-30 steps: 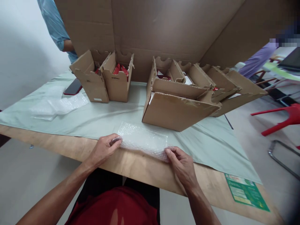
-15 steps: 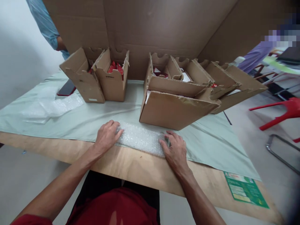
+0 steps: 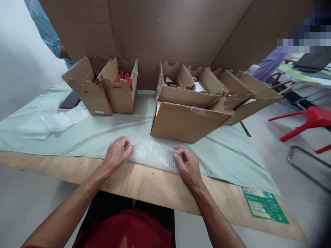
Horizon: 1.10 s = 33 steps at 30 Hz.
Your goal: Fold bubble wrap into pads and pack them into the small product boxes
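A strip of clear bubble wrap (image 3: 153, 155) lies near the table's front edge, partly on the pale green cloth (image 3: 119, 125). My left hand (image 3: 119, 150) pinches its left end between thumb and fingers. At the opposite end my right hand (image 3: 189, 165) is closed on the wrap's upper corner, with thumb and fingertips together. Whether anything lies folded inside the wrap I cannot tell. Just beyond it stands an open cardboard box (image 3: 186, 120).
Several open cardboard bins (image 3: 120, 96) with red packets stand before a tall cardboard panel (image 3: 165, 31). More bubble wrap (image 3: 55, 120) and a dark flat object (image 3: 69, 100) lie at left. A green printed sheet (image 3: 265, 205) is at the right front; a red stool (image 3: 310, 119) stands beyond.
Both hands have curled their fingers in and now grip the ends of the bubble wrap, whose far edge is slightly lifted. The whole view has shifted a little.
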Tool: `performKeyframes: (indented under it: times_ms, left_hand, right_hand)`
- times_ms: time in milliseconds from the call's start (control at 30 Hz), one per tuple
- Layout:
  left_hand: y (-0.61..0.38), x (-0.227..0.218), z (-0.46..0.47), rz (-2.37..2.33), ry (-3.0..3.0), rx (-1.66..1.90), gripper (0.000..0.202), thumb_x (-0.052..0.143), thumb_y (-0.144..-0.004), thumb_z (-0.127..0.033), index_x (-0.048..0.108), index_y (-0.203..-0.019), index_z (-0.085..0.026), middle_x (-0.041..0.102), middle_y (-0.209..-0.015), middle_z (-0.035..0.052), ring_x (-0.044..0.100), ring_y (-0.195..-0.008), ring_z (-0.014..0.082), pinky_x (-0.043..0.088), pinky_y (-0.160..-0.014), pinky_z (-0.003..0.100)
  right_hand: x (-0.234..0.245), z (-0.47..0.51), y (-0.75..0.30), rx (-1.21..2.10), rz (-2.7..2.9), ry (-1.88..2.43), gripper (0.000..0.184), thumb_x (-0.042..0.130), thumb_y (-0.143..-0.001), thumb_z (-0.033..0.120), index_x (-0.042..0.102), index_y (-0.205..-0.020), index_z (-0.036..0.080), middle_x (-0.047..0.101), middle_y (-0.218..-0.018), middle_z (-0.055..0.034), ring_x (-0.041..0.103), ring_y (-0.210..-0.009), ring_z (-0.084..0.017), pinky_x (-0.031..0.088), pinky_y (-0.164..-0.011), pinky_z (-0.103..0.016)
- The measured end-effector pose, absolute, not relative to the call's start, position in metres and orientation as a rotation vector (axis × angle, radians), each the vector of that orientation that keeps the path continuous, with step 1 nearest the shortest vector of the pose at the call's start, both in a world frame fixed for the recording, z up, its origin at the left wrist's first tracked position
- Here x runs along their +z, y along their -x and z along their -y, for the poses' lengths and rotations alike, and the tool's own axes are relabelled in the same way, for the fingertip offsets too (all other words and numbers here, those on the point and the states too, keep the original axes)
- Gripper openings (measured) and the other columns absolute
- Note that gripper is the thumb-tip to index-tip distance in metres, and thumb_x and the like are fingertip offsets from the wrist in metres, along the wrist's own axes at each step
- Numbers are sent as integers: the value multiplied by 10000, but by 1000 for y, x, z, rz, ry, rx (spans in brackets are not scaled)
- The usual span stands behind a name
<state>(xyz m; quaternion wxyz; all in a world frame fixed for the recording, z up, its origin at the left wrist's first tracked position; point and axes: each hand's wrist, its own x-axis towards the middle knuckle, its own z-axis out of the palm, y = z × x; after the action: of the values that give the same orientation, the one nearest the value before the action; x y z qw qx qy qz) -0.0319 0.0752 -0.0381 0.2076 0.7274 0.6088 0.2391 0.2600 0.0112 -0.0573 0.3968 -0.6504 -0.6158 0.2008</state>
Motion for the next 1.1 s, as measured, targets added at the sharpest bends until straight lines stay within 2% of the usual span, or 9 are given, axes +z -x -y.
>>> performKeyframes:
  times_ms: [100, 200, 300, 400, 500, 567, 700, 800, 1100]
  left_hand:
    - [34, -38, -68, -1584, -1769, 807, 219, 554, -819, -408, 568, -923, -216, 559, -683, -38, 504, -596, 148, 401, -607, 282]
    - [36, -39, -61, -1470, -1516, 930, 499, 609, -781, -438, 552, -1207, -184, 580, -700, -49, 537, -608, 143, 417, -600, 266]
    - [38, -40, -57, -1446, -1369, 978, 732, 657, -745, -445, 473, -1392, -157, 600, -776, -32, 584, -646, 143, 457, -634, 271]
    - [40, -39, -56, -1421, -1269, 981, 856, 695, -706, -447, 418, -1469, -176, 630, -938, 19, 631, -718, 150, 510, -702, 302]
    - [44, -36, -55, -1348, -1261, 923, 666, 689, -699, -438, 573, -1299, -174, 649, -979, 47, 641, -772, 164, 520, -725, 308]
    - [48, -34, -55, -1321, -1330, 845, 451, 659, -715, -426, 665, -1090, -175, 659, -906, 37, 619, -742, 160, 493, -683, 287]
    - [50, -34, -56, -1326, -1456, 737, 291, 574, -738, -377, 692, -922, -185, 610, -729, -6, 527, -626, 142, 393, -570, 259]
    - [45, -34, -55, -1356, -1515, 722, 280, 525, -723, -344, 692, -881, -185, 522, -620, -41, 426, -537, 125, 331, -522, 250]
    - [40, -21, -34, -1289, -1705, 852, 240, 508, -799, -301, 718, -835, -191, 621, -752, 9, 479, -562, 125, 380, -526, 254]
  right_hand:
    - [-50, -6, -258, 718, 1406, 1572, 214, 611, -899, 430, 604, -869, 219, 649, -775, -16, 588, -715, -186, 449, -679, -305]
    - [-49, -5, -256, 827, 1279, 1493, 227, 655, -857, 429, 600, -903, 213, 629, -764, -2, 569, -689, -166, 438, -641, -285]
    - [-49, -6, -256, 868, 1212, 1498, 325, 669, -841, 439, 615, -1049, 196, 593, -712, 23, 540, -645, -155, 421, -608, -280]
    - [-47, -4, -256, 853, 1227, 1541, 527, 676, -843, 460, 583, -1266, 159, 581, -718, 32, 534, -642, -150, 426, -623, -289]
    - [-42, 1, -259, 883, 1293, 1564, 683, 676, -850, 467, 502, -1439, 170, 612, -786, 18, 556, -667, -152, 449, -640, -294]
    - [-39, 5, -264, 907, 1365, 1582, 667, 678, -853, 454, 523, -1450, 202, 632, -803, 10, 581, -686, -160, 477, -657, -301]
    - [-36, 16, -272, 985, 1585, 1554, 339, 681, -852, 410, 752, -1139, 244, 746, -1020, -62, 687, -950, -242, 540, -860, -389]
    - [-34, 22, -272, 990, 1696, 1534, 208, 654, -868, 364, 793, -980, 256, 765, -1097, -74, 692, -1058, -279, 524, -961, -447]
    - [-33, 34, -264, 782, 1523, 1497, 183, 598, -874, 296, 762, -916, 230, 763, -943, -65, 725, -887, -238, 584, -783, -350]
